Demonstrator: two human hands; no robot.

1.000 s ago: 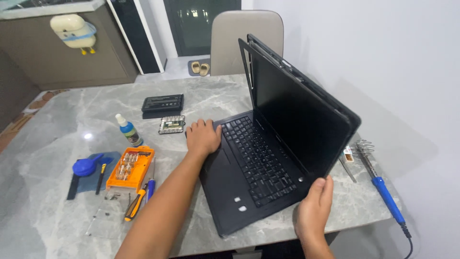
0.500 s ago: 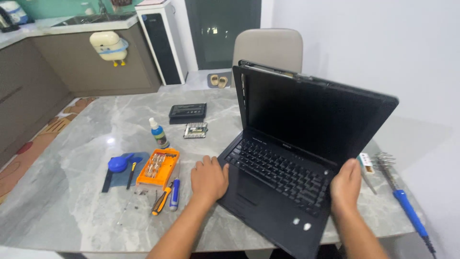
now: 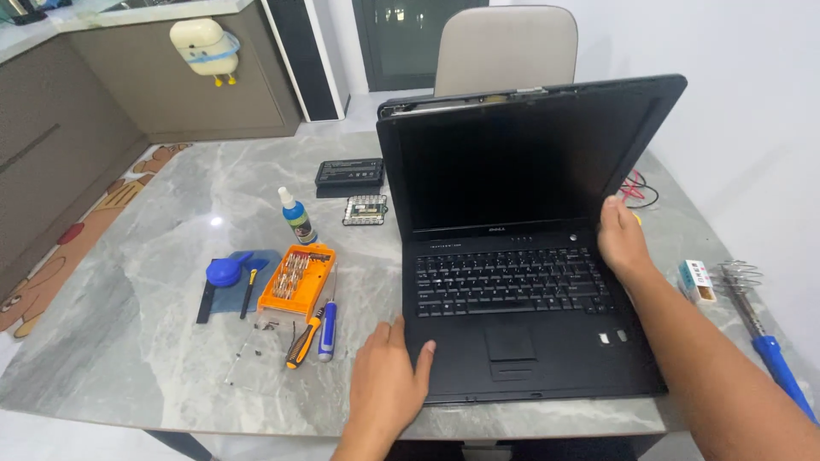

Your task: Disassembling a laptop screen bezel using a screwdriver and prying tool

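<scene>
Laptop: black laptop (image 3: 512, 290) sits open on the grey marble table (image 3: 171, 358), near its front edge; keyboard faces the person, long side running left to right, dark screen upright and leaning slightly back.
Left hand: left hand (image 3: 389, 380) lies flat, palm down, fingers spread and unclenched, thumb on the laptop's front-left corner; it grasps nothing.
Right hand: right hand (image 3: 622, 239) reaches in from the right, forearm angled across the table, fingers loosely curled against the lower right edge of the screen by the hinge.
Beside laptop, left: orange bit case (image 3: 296, 277), screwdrivers (image 3: 314, 331), small blue-capped bottle (image 3: 296, 216).
Right: blue-handled soldering iron (image 3: 773, 354).
</scene>
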